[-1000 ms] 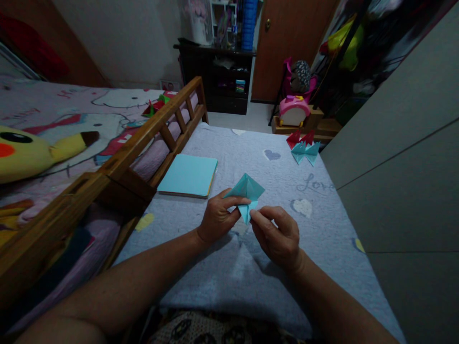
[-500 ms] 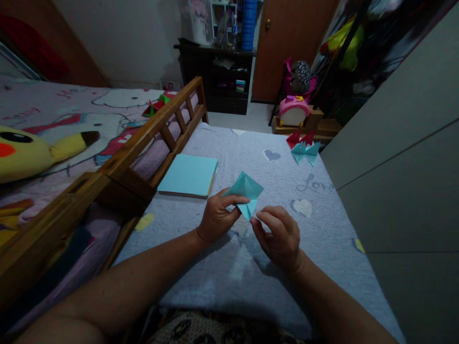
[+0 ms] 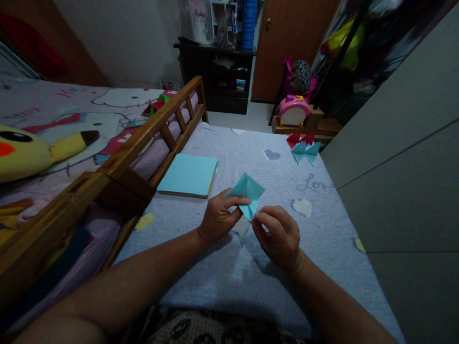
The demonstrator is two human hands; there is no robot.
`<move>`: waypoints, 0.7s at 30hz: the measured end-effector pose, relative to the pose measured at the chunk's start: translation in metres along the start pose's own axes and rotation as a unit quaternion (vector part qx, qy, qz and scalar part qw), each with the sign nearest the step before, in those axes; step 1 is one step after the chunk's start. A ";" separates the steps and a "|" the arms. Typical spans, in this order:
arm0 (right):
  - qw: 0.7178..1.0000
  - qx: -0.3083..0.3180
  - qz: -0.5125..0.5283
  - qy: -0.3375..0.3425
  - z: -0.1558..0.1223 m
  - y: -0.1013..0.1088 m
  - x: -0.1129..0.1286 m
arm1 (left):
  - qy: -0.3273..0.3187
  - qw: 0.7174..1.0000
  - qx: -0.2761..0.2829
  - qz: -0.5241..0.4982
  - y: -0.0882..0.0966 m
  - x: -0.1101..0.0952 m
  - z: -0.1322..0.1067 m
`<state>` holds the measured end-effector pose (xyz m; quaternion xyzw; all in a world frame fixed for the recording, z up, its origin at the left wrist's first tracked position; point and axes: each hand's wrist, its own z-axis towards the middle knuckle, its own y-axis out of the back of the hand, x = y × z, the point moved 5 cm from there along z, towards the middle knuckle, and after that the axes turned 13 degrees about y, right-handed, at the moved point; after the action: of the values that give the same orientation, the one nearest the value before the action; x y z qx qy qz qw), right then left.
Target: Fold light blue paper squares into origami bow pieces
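A light-blue folded sheet of origami paper is held above the bed, its broad point upward and its narrow end toward me. My left hand grips its left side, the index finger lying across the front and the thumb beneath. At the lower tip, my right hand has its thumb and index finger pinched together on the paper's edge; the exact contact is partly hidden by the fingers. Left of the hands lies a stack of square light-blue paper.
Folded light-blue paper shapes and red ones stand at the bed's far right corner. A wooden rail runs along the left, beside another bed with a yellow plush toy. A pale cabinet borders the right.
The folded paper and both hands have shifted very slightly to the right. My right thumb and index finger have closed in at the paper's lower tip.
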<state>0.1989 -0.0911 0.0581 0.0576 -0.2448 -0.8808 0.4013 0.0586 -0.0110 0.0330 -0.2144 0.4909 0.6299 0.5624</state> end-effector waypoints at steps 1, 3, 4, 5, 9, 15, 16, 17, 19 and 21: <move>1.000 -0.001 0.003 0.001 0.000 0.000 0.000 | -0.002 1.000 0.001 -0.001 0.000 0.000 0.000; 1.000 -0.003 0.008 0.001 0.000 0.000 0.000 | -0.002 1.000 0.001 0.000 0.000 -0.001 0.000; 1.000 -0.002 0.009 0.000 0.000 0.000 0.000 | -0.001 1.000 0.002 0.001 0.000 -0.001 0.000; 1.000 0.000 0.010 0.000 0.000 0.000 0.000 | 0.002 1.000 0.002 0.003 -0.001 0.000 0.000; 1.000 0.008 0.007 0.005 -0.001 -0.001 0.001 | 0.005 1.000 0.004 0.005 -0.001 0.001 0.000; 1.000 0.012 0.000 0.011 0.002 0.000 0.001 | 0.006 1.000 0.005 0.007 -0.001 0.002 0.000; 1.000 0.013 0.001 0.012 0.002 0.000 0.002 | 0.007 1.000 0.005 0.006 -0.001 0.002 0.000; 1.000 0.011 0.001 0.014 0.003 0.000 0.002 | 0.008 1.000 0.006 0.007 -0.001 0.002 0.000; 1.000 0.008 0.002 0.018 0.003 0.001 0.002 | 0.013 1.000 0.006 0.007 -0.001 0.003 -0.001; 1.000 0.007 0.005 0.021 0.003 0.000 0.003 | 0.014 1.000 0.005 0.006 -0.001 0.004 -0.001</move>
<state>0.1966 -0.0920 0.0611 0.0782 -0.2427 -0.8757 0.4101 0.0581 -0.0097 0.0291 -0.2171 0.5031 0.6277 0.5530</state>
